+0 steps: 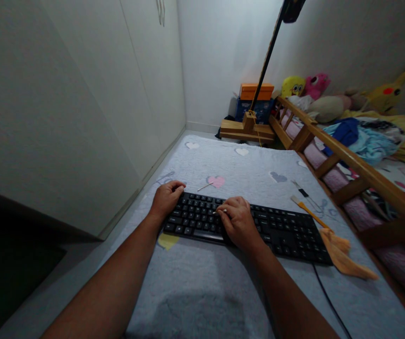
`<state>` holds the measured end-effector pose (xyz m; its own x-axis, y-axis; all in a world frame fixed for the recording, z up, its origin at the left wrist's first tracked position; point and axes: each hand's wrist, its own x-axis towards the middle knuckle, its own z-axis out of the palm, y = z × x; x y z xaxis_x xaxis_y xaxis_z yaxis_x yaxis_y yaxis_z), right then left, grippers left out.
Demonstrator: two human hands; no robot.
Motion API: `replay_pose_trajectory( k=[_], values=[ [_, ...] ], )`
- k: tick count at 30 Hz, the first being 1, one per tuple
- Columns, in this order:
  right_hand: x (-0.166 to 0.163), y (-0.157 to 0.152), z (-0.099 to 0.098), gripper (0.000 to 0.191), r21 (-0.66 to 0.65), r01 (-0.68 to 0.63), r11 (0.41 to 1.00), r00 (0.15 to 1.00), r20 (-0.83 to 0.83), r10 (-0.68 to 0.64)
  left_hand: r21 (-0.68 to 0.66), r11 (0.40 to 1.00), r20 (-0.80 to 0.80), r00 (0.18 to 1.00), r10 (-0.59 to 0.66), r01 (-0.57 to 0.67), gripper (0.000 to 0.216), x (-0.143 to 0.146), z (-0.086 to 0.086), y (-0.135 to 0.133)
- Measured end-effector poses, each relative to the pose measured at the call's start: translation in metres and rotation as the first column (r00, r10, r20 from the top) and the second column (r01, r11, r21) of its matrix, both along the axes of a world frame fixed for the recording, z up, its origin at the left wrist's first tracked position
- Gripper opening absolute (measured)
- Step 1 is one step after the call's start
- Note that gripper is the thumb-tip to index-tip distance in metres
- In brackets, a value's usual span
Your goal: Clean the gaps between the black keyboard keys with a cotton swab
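Observation:
A black computer keyboard [283,230] lies at a slant on a light blue cloth printed with hearts. My left hand [167,198] is closed on its far left corner, thumb along the edge; some fingertips are hidden. Over the middle keys, my right hand [238,221] pinches a white cotton swab [220,212], its tip at the keys. Another cotton swab [205,186] rests on the cloth just beyond the keyboard.
Right of the keyboard lie a brush with an orange handle [311,214], thin metal tweezers [304,193] and an orange cloth [343,256]. The keyboard's cable [327,296] runs toward me. A wooden bed rail [350,162] borders the right; white cabinet doors [117,94] stand left.

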<state>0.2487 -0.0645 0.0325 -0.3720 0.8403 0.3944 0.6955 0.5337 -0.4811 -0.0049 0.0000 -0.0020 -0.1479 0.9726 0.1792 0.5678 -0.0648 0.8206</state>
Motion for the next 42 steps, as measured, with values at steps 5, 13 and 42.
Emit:
replay_pose_trajectory(
  k=[5,13,42],
  values=[
    [0.001,0.003,-0.004,0.016,-0.001,0.033,0.999,0.999,0.003,-0.033,0.005,1.000,-0.009,1.000,-0.004,0.004,0.031,0.000,0.001,-0.001],
    [-0.001,-0.001,0.000,0.018,-0.011,-0.018,1.000,1.000,-0.013,0.018,0.001,1.000,-0.011,1.000,-0.006,0.006,0.031,0.001,0.002,-0.001],
    [0.014,0.005,-0.004,0.018,0.007,0.085,0.996,0.996,0.006,-0.085,-0.006,1.000,-0.002,1.000,-0.001,0.001,0.031,0.001,0.002,0.000]
  ],
)
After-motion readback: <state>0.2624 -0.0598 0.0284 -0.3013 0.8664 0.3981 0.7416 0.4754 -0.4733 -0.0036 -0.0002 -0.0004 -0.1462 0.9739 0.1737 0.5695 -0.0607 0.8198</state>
